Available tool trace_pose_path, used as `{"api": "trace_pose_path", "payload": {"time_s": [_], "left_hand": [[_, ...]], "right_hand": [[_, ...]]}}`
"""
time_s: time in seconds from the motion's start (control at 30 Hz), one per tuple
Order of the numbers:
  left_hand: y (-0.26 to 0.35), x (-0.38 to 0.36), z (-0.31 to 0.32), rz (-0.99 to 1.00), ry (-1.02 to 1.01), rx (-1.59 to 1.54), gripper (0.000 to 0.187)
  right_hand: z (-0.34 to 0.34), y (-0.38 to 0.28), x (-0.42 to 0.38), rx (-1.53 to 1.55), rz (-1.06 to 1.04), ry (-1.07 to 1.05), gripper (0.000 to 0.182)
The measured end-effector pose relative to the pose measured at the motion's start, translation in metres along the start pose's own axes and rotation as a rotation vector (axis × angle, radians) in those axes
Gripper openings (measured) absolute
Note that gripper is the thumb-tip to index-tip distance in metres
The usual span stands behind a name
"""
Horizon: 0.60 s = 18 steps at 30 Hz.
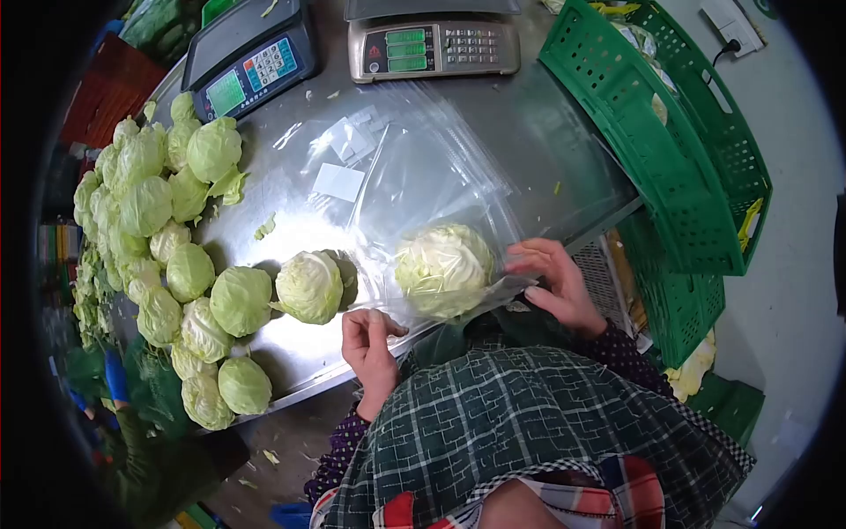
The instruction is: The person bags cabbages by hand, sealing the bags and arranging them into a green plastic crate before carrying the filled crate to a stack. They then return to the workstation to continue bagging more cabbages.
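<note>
Cabbage (pixel 443 264) in a clear bag (pixel 504 291), at the near edge of a steel table (pixel 564 154); my left hand (pixel 366 344) pinches the bag's near left edge; my right hand (pixel 564 286) is at its right edge, thumb and fingers apart; more cabbages (pixel 145 207) crowd the left; two scales (pixel 432 53) stand far; a green crate (pixel 639 132), far right.

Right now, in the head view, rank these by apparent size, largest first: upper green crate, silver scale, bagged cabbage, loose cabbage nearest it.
1. Upper green crate
2. Silver scale, cut off by the frame's top edge
3. Bagged cabbage
4. Loose cabbage; nearness to the camera may exaggerate the cabbages' difference.
</note>
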State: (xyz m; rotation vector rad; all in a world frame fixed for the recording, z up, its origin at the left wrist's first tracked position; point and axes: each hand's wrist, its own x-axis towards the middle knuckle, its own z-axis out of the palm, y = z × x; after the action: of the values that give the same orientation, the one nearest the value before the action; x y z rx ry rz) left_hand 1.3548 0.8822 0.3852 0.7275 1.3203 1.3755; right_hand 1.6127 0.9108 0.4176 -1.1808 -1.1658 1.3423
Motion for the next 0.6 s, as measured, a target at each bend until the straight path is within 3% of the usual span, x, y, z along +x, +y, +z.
{"api": "trace_pose_path", "payload": {"time_s": [0.03, 0.1, 0.13, 0.2, 0.23, 0.3, 0.43, 0.5, 0.53, 0.57, 0.6], "left_hand": [[-0.001, -0.001, 0.003, 0.018, 0.061, -0.051, 0.014], [-0.003, -0.002, 0.005, -0.002, 0.1, -0.026, 0.02], [-0.003, -0.002, 0.006, -0.023, 0.129, -0.011, 0.022], [-0.003, 0.0, 0.008, -0.037, 0.165, 0.005, 0.024], [-0.003, 0.003, 0.009, -0.072, 0.23, 0.053, 0.027], [-0.003, 0.005, 0.009, -0.106, 0.301, 0.104, 0.029], [-0.014, 0.01, 0.009, -0.249, 0.339, 0.022, 0.034], [-0.048, 0.019, -0.004, -0.3, 0.13, 0.314, 0.031], [-0.052, 0.027, -0.001, -0.441, 0.057, 0.225, 0.025], [-0.051, 0.028, 0.002, -0.427, 0.055, 0.227, 0.025], [-0.046, 0.024, 0.003, -0.228, 0.054, 0.405, 0.018]], "right_hand": [[-0.001, 0.001, 0.005, 0.0, 0.006, -0.007, 0.024], [-0.004, 0.003, 0.015, -0.363, -0.33, -0.127, 0.019], [0.0, 0.005, 0.016, -0.359, -0.329, -0.131, 0.019], [0.014, 0.013, 0.022, -0.015, 0.011, 0.05, 0.006], [0.018, 0.017, 0.029, -0.011, 0.009, 0.042, 0.006], [0.02, 0.027, 0.045, -0.01, 0.185, 0.247, 0.017], [0.012, 0.074, 0.057, -0.204, 0.217, 0.294, 0.022], [0.012, 0.109, 0.051, -0.535, 0.069, 0.113, 0.022], [0.014, 0.095, 0.053, -0.57, 0.125, 0.088, 0.022], [0.011, 0.094, 0.057, -0.565, 0.112, 0.092, 0.022], [0.009, 0.094, 0.055, -0.539, 0.132, 0.057, 0.02]]}}
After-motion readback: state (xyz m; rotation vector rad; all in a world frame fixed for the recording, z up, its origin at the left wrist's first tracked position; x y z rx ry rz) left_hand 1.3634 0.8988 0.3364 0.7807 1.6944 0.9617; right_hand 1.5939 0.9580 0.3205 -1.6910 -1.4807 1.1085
